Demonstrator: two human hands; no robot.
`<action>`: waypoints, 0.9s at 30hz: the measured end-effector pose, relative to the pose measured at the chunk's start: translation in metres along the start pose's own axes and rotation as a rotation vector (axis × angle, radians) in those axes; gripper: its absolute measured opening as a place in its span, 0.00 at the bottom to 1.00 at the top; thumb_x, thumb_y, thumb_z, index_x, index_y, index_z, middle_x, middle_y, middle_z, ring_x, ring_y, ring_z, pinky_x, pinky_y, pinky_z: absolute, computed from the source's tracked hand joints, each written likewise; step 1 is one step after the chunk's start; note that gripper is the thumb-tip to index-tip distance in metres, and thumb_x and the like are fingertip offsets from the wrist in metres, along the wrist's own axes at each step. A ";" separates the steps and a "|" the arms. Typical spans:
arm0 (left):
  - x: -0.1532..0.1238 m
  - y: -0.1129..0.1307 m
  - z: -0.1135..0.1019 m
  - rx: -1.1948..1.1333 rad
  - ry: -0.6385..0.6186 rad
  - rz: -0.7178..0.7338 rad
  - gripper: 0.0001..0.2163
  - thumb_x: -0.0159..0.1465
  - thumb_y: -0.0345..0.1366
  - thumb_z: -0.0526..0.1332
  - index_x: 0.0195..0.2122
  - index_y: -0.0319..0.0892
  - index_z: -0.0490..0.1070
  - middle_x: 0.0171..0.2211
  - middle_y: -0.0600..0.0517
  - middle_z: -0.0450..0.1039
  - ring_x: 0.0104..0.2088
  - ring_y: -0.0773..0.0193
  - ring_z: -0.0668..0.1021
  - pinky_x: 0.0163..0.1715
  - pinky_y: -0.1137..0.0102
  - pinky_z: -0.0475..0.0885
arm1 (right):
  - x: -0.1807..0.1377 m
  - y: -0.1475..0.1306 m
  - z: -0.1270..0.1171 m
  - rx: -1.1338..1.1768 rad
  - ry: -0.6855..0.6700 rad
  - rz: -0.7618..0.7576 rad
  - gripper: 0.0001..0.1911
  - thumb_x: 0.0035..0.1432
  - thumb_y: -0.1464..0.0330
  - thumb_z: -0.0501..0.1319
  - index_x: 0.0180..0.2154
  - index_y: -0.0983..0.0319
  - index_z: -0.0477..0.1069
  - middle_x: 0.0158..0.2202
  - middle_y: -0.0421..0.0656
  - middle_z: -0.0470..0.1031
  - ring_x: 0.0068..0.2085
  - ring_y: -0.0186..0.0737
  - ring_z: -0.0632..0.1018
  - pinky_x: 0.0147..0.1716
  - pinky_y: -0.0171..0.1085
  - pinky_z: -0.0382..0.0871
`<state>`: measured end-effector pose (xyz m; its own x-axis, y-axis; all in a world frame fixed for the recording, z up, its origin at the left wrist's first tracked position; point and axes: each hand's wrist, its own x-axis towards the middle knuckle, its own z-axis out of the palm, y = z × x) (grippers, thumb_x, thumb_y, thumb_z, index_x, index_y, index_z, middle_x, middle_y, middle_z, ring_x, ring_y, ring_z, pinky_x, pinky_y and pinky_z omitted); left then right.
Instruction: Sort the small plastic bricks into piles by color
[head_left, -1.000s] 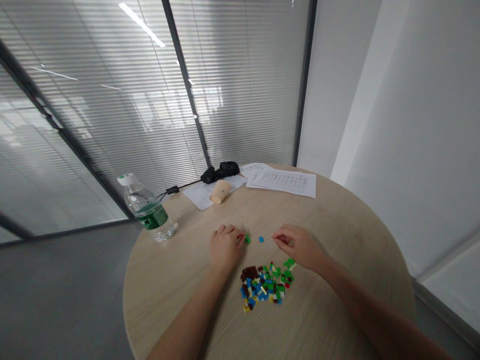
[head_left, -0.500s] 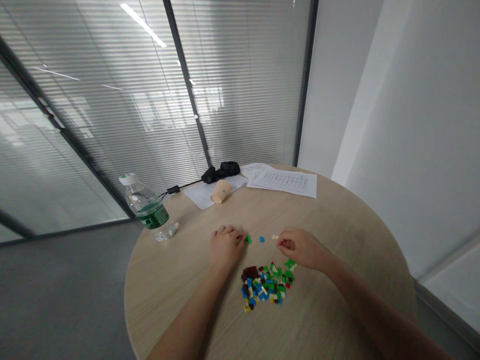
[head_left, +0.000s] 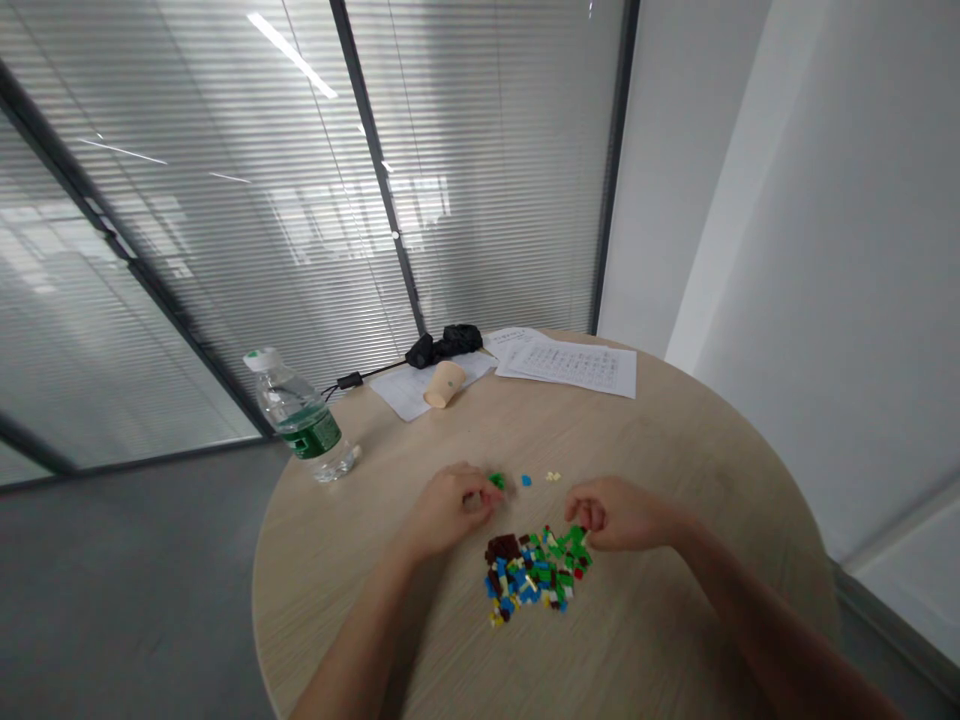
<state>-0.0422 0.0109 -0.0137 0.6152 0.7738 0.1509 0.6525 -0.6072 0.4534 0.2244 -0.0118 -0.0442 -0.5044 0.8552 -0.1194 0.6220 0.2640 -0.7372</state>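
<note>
A mixed pile of small toy building bricks (head_left: 529, 575) in green, blue, brown, white, yellow and red lies on the round wooden table (head_left: 337, 610). Beyond it sit a small green brick piece (head_left: 496, 481), a blue brick (head_left: 526, 480) and a cream brick piece (head_left: 553, 476), spaced in a row. My left hand (head_left: 450, 508) hovers at the pile's far left, thumb and forefinger apart, its fingertips close to the green piece. Curled at the pile's far right corner, my right hand (head_left: 622, 513) has its fingertips at the green bricks; whatever they pinch is hidden.
A water bottle (head_left: 309, 425) with a green label stands at the left edge. Toward the back are a paper cup (head_left: 444, 384) on its side, a black bundle (head_left: 450, 344) with a cord, and printed sheets (head_left: 577, 366). Blinds and a white wall rise behind the table.
My right hand has moved from the cream piece back toward me to the pile's corner. My left hand has drawn back slightly from the green piece, its thumb and forefinger now apart.
</note>
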 end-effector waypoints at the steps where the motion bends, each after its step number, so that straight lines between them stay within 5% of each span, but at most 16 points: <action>1: -0.001 0.001 -0.001 -0.009 -0.026 0.016 0.07 0.57 0.29 0.58 0.31 0.43 0.75 0.30 0.53 0.74 0.35 0.64 0.73 0.39 0.72 0.65 | 0.001 -0.001 0.002 0.018 -0.013 -0.007 0.15 0.38 0.78 0.61 0.33 0.62 0.73 0.25 0.37 0.72 0.25 0.31 0.71 0.23 0.28 0.62; 6: -0.002 0.007 0.000 0.016 -0.120 0.087 0.05 0.55 0.31 0.61 0.30 0.43 0.76 0.33 0.52 0.75 0.38 0.62 0.73 0.41 0.70 0.65 | 0.005 -0.007 0.011 0.059 -0.019 -0.068 0.11 0.41 0.77 0.60 0.31 0.63 0.74 0.24 0.37 0.72 0.25 0.31 0.71 0.23 0.27 0.62; 27: -0.001 0.011 0.008 0.027 -0.186 0.112 0.06 0.49 0.28 0.65 0.29 0.43 0.75 0.31 0.53 0.73 0.36 0.63 0.72 0.41 0.69 0.64 | 0.014 -0.019 0.025 -0.029 0.192 -0.121 0.06 0.49 0.74 0.58 0.30 0.63 0.73 0.24 0.39 0.72 0.25 0.31 0.70 0.24 0.29 0.60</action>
<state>-0.0321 0.0022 -0.0157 0.7536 0.6565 0.0334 0.5859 -0.6937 0.4189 0.1902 -0.0166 -0.0483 -0.4550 0.8849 0.0996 0.5821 0.3802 -0.7188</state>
